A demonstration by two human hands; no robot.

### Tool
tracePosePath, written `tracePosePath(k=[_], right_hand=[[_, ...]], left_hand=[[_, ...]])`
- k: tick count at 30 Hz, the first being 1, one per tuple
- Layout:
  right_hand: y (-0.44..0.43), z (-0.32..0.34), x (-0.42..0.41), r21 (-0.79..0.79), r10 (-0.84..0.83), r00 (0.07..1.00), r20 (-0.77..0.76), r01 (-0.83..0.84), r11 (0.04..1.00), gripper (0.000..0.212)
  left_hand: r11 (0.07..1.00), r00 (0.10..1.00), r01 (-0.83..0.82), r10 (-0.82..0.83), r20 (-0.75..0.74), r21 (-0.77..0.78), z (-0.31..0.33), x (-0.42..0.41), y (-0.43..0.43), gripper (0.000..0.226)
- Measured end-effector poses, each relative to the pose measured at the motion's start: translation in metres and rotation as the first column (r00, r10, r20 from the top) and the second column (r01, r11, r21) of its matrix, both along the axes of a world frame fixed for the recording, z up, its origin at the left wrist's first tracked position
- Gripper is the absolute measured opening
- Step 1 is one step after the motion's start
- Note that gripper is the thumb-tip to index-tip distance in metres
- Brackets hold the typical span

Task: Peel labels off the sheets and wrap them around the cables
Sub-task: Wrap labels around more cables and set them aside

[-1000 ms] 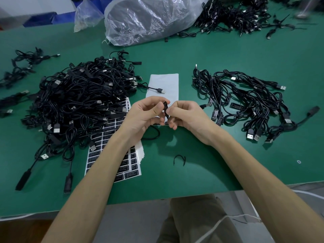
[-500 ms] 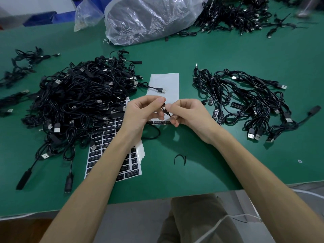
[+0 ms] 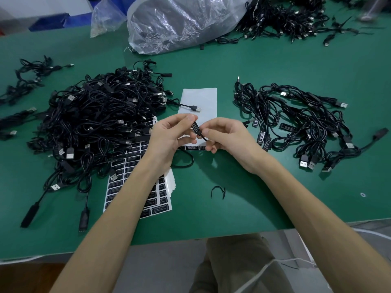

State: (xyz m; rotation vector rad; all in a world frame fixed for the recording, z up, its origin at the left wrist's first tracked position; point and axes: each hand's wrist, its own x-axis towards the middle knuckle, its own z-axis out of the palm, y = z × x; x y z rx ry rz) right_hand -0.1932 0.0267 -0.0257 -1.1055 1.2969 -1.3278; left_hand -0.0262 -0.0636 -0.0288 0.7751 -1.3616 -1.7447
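My left hand [image 3: 169,140] and my right hand [image 3: 228,138] meet above the middle of the green table [image 3: 254,64], both pinching the small black controller block of one cable [image 3: 195,128]. Its cord loops down onto the table under my left wrist. A stack of sheets with black labels [image 3: 156,199] lies under my left forearm. A mostly peeled white backing sheet [image 3: 201,98], with one row of labels left at its near edge, lies just beyond my hands. A big heap of black USB cables [image 3: 97,119] is on the left; a smaller pile of labelled cables [image 3: 300,123] is on the right.
A clear plastic bag [image 3: 182,22] lies at the back centre, with more cables [image 3: 285,20] behind it on the right. Loose cables [image 3: 23,81] sit at the far left. A small black twist tie [image 3: 218,191] lies near the table's front edge.
Both hands have risen slightly and the controller block has been turned between the fingertips; it now sticks up more plainly between my thumbs. Nothing else on the table has moved.
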Motion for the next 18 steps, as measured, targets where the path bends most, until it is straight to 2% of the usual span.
tracePosePath(k=[6,18], right_hand=[[-0.0005,-0.0014,0.0016,-0.029,-0.019,0.992,-0.121,0.015,0.999,0.009],[-0.0029,-0.0088,-0.0001,-0.068,-0.08,0.993,-0.09,0.074,0.995,0.007]], left_hand=[[0.999,0.999,0.008,-0.006,0.042,-0.046,-0.0036,-0.0016,-0.0002,0.016],[0.993,0.994,0.053,-0.042,0.102,-0.107,-0.0012,-0.0017,0.0028,0.021]])
